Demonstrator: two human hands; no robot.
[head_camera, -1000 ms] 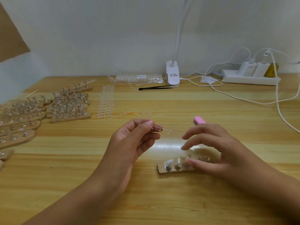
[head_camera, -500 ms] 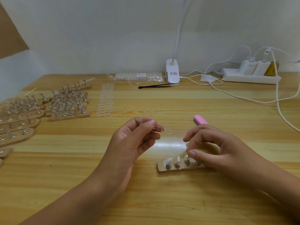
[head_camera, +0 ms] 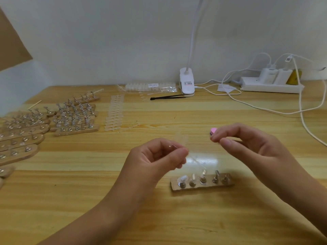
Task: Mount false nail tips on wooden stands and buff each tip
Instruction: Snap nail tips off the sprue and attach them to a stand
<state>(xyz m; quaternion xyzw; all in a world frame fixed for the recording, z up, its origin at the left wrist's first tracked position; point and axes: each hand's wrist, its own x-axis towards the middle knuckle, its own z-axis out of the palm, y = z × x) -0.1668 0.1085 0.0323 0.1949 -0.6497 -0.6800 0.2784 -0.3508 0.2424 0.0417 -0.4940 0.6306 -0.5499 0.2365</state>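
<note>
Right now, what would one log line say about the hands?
left hand: pinches clear tip strip | right hand: above table, pinch contents unclear | wooden stand: untouched

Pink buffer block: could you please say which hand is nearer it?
Right. The right hand partly hides the pink buffer block; the left hand lies well left of it.

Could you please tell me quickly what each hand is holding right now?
Left hand: grip closed on a clear nail tip strip.
Right hand: fingertips pinched together; contents cannot be told.

Nothing is legible: labels on the lamp clip (head_camera: 187, 84), nail-tip bag (head_camera: 153, 85) and cable tag (head_camera: 288, 59) blur.
</note>
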